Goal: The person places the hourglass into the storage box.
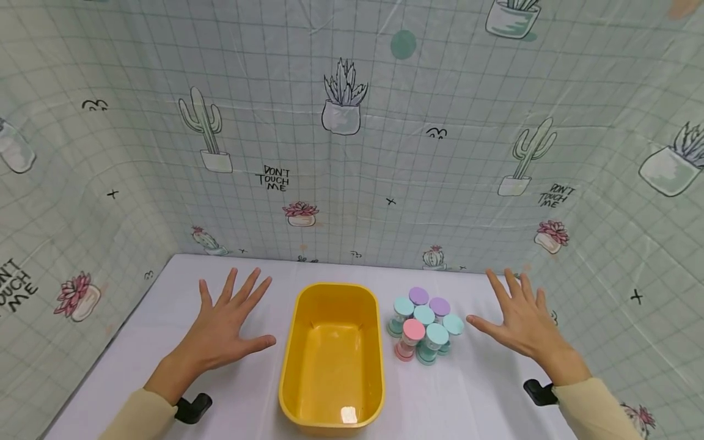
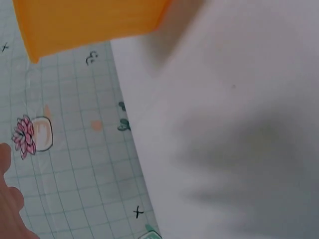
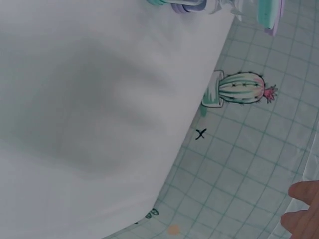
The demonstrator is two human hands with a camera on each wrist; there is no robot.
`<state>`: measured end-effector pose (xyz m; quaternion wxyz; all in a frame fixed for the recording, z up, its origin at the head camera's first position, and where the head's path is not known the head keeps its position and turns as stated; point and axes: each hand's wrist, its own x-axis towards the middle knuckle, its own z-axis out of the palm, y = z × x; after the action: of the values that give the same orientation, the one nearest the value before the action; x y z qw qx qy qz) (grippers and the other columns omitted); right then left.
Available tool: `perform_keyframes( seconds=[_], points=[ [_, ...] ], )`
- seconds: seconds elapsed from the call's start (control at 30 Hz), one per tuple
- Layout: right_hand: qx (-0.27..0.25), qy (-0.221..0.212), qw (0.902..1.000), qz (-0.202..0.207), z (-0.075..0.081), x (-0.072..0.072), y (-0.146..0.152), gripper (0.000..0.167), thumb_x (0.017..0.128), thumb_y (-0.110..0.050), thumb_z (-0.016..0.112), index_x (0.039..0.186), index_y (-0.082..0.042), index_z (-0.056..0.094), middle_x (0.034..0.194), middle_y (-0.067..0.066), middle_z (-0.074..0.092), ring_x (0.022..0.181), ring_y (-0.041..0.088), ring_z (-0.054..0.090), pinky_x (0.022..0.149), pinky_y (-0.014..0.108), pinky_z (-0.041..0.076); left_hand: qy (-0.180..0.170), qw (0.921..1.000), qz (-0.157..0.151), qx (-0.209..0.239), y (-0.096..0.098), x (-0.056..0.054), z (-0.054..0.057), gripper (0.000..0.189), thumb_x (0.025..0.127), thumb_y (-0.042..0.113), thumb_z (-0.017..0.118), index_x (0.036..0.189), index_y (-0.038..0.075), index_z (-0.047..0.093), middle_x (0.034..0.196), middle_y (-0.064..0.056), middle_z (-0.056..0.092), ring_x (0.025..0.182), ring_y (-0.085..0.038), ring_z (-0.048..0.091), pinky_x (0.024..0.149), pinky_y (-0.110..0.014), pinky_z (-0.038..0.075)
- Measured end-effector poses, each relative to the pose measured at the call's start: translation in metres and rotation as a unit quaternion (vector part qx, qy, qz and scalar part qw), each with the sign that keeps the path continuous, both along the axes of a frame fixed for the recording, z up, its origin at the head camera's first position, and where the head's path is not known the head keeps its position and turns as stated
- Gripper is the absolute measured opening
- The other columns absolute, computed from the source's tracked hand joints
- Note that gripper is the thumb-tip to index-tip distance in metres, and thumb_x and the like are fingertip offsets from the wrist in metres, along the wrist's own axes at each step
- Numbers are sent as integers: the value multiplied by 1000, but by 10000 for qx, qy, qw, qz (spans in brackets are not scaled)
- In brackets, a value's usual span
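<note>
My left hand (image 1: pixel 227 327) is spread with straight fingers above the white table, left of a yellow plastic tub (image 1: pixel 286 373). On the other side, my right hand (image 1: pixel 522 324) is also spread and holds nothing. Between the tub and my right hand stands a cluster of several small hourglass-shaped containers with round ends. Some have mint ends, such as the front mint one (image 1: pixel 437 335); a pink one (image 1: pixel 414 330) is at the front, and purple ones (image 1: pixel 418 296) are at the back. My right thumb points toward the cluster. In the left wrist view, the tub's wall (image 2: pixel 94 22) shows at the top.
A white cloth (image 1: pixel 473 391) covers the table. Grid-patterned fabric with cactus prints (image 1: pixel 374 165) rises behind it and along both sides. Black wrist straps (image 1: pixel 194 408) sit at both cuffs.
</note>
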<state>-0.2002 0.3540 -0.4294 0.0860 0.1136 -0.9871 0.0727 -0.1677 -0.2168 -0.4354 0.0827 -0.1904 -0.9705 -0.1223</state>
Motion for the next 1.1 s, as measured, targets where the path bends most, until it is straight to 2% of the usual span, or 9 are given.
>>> perform_keyframes(
  seconds=[0.2, 0.37, 0.57, 0.7, 0.9, 1.1],
  points=[
    [-12, -34, 10000, -6, -1, 0, -1, 107, 88, -70, 63, 166, -14, 16, 162, 39, 23, 146, 67, 16, 104, 89, 15, 115, 9989, -343, 311, 14, 1, -4, 101, 85, 70, 67, 166, 33, 19, 174, -2, 18, 158, -48, 6, 111, -83, -13],
    [-40, -56, 10000, -22, -2, -1, -1, 107, 89, -69, 63, 167, -14, 15, 162, 39, 22, 147, 67, 14, 105, 88, 15, 52, 9962, -630, 602, 27, 2, -9, 100, 83, 66, 70, 165, 33, 23, 173, 1, 22, 158, -47, 7, 111, -84, -11],
    [-144, -117, 9998, 14, -3, -2, -2, 106, 90, -68, 63, 167, -15, 14, 164, 37, 19, 148, 65, 13, 106, 88, 13, -144, 9909, -977, 910, 37, 1, -15, 94, 85, 71, 65, 163, 29, 32, 171, 2, 26, 158, -47, 11, 113, -84, -3],
    [-177, -136, 9998, 7, -4, -1, -2, 106, 90, -68, 63, 167, -16, 12, 164, 37, 18, 149, 65, 13, 106, 88, 12, -258, 9876, -1131, 1056, 40, -1, -19, 88, 88, 66, 65, 162, 29, 35, 171, 3, 27, 158, -44, 13, 115, -83, 3],
    [-201, -195, 9996, -11, -6, 0, -1, 105, 90, -68, 62, 167, -15, 14, 163, 38, 19, 149, 65, 11, 108, 87, 13, -391, 9821, -1369, 1234, 42, -4, -26, 80, 92, 53, 66, 161, 27, 37, 172, 6, 24, 160, -41, 11, 116, -82, 6],
    [-533, -407, 9977, 115, -9, -1, -3, 103, 91, -63, 65, 166, -13, 17, 163, 38, 19, 147, 67, 14, 109, 86, 13, -227, 9788, -1565, 1303, 41, -6, -31, 74, 93, 48, 65, 160, 28, 39, 172, 3, 25, 158, -43, 16, 115, -82, 13]
  ],
)
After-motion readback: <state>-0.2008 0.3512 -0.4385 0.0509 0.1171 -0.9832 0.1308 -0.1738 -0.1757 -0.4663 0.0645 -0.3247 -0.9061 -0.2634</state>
